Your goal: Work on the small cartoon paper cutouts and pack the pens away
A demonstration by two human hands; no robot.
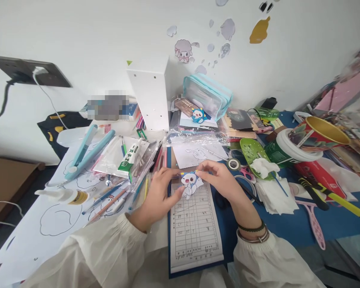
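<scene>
A white and blue cartoon paper cutout [189,180], with a winking face and open red mouth, is held between both hands over a clipboard. My left hand [160,192] grips it at the left, index finger along the top and thumb on the lower part. At its upper right edge, my right hand [217,178] pinches it between thumb and fingertips. Beneath lies a handwritten form sheet [196,228] on the blue clipboard [197,269]. Just beyond the hands is a line-drawn sheet of paper [194,154].
Left of my hands lie a glue bottle [62,195], a light-blue hair straightener [84,154], several pens and a green-white tube [132,156]. To the right are a tape roll [233,164], a green tray [251,150], tissues [275,196] and a pink razor [314,226]. A clear pouch [205,96] stands behind.
</scene>
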